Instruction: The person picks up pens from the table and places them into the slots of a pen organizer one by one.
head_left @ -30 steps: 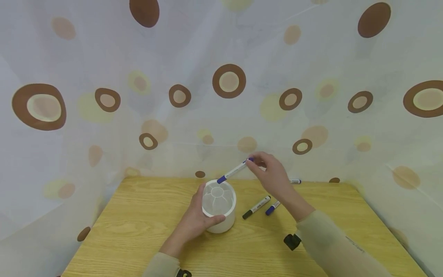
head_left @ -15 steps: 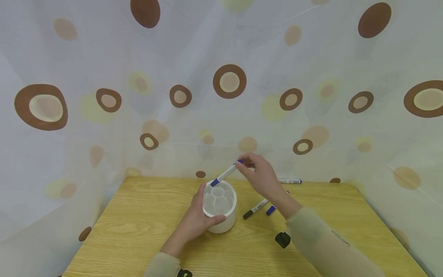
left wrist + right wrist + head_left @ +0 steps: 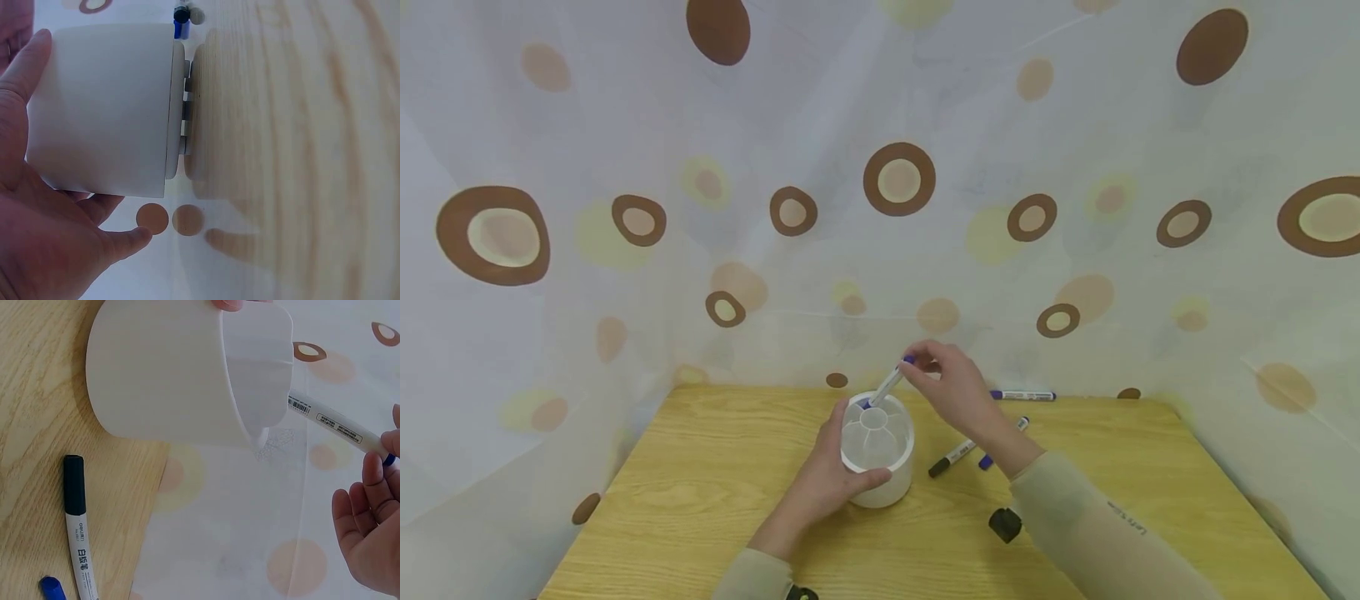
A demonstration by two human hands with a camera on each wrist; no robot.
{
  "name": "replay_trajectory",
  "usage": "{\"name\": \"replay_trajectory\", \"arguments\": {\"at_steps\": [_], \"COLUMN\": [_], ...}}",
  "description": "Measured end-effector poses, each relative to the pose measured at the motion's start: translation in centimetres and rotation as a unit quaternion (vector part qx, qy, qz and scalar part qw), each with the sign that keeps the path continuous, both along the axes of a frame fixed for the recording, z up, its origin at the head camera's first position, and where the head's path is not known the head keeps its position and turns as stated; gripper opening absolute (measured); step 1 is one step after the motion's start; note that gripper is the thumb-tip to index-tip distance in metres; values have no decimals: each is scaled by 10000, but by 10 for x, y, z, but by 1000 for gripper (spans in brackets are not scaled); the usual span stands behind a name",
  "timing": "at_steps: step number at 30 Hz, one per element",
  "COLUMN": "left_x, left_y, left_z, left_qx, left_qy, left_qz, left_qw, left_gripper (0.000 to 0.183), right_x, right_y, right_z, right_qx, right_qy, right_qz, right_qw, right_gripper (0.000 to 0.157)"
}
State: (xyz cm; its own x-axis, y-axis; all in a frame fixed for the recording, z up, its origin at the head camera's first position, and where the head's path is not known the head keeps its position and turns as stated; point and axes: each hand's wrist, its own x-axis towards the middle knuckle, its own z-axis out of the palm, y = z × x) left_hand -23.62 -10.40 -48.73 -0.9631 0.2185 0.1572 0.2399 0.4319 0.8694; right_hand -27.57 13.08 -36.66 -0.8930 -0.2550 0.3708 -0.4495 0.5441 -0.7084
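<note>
A round white pen holder (image 3: pixel 883 493) with several compartments stands on the wooden table. My left hand (image 3: pixel 816 479) grips its side, thumb at the front and fingers round the left; the left wrist view shows the holder's plain wall (image 3: pixel 106 112) close up. My right hand (image 3: pixel 958 396) pinches a white whiteboard marker (image 3: pixel 889 385) by its blue end. The marker slants down, its blue cap in a far compartment of the holder. In the right wrist view the marker's body (image 3: pixel 331 422) runs behind the holder's inner divider, which hides its lower end.
Right of the holder lie a black-capped marker (image 3: pixel 942 467) and a blue-capped marker (image 3: pixel 987 461), both partly behind my right arm. Another blue marker (image 3: pixel 1028 396) lies at the table's back edge. A spotted sheet (image 3: pixel 820 275) hangs behind and beside the table (image 3: pixel 685 500).
My right hand has moved left and slightly down, bringing the marker's capped end from above the rim into the holder. The marker stands steeper now. The left hand keeps its grip.
</note>
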Motion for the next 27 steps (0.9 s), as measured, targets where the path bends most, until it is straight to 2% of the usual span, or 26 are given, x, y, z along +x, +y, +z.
{"name": "replay_trajectory", "arguments": {"at_steps": [9, 16, 27], "left_x": [1, 2, 4], "left_y": [0, 1, 1], "left_z": [0, 0, 2], "left_qx": [68, 46, 11], "left_qy": [62, 4, -51], "left_qz": [-27, 4, 65], "left_qw": [10000, 10000, 10000], "left_gripper": [128, 129, 129], "right_x": [2, 2, 2], "right_y": [-7, -5, 25], "right_z": [-3, -4, -19], "right_qx": [127, 297, 490], "right_qy": [22, 47, 423], "right_qz": [83, 64, -202], "right_qw": [9999, 9995, 9977], "right_gripper": [19, 32, 41]}}
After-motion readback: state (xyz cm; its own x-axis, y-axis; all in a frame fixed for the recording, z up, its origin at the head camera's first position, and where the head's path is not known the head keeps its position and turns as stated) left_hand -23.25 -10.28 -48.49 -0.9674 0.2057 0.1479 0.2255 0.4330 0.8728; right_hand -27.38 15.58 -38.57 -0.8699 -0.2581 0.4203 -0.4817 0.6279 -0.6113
